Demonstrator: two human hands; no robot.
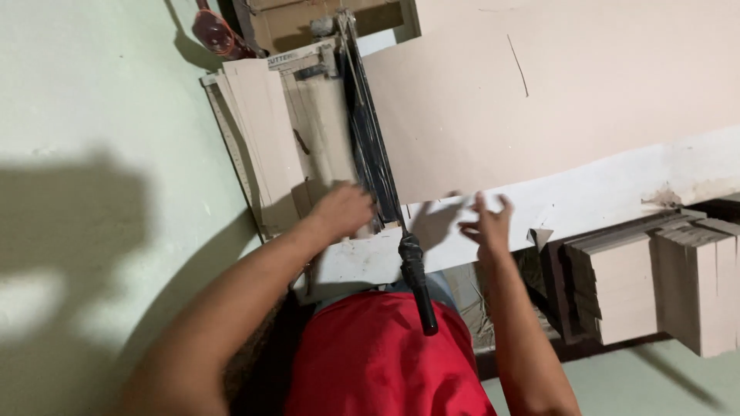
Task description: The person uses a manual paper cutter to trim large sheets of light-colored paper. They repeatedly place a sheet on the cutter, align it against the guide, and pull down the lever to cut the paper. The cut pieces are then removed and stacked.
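a person's left hand [343,209] presses flat, fingers loose, on trimmed card strips [266,131] beside a paper cutter's black blade arm [370,139]. the right hand [487,223] hovers open at the near edge of a large pale-pink sheet [539,92] on the white worktop [601,196]. the sheet runs out of view; the fingers are blurred.

My left hand [343,209] lies palm down, fingers curled, forearm stretching back toward seven o'clock. My right hand [487,223] hovers open, fingers spread toward twelve, forearm running down to five o'clock.
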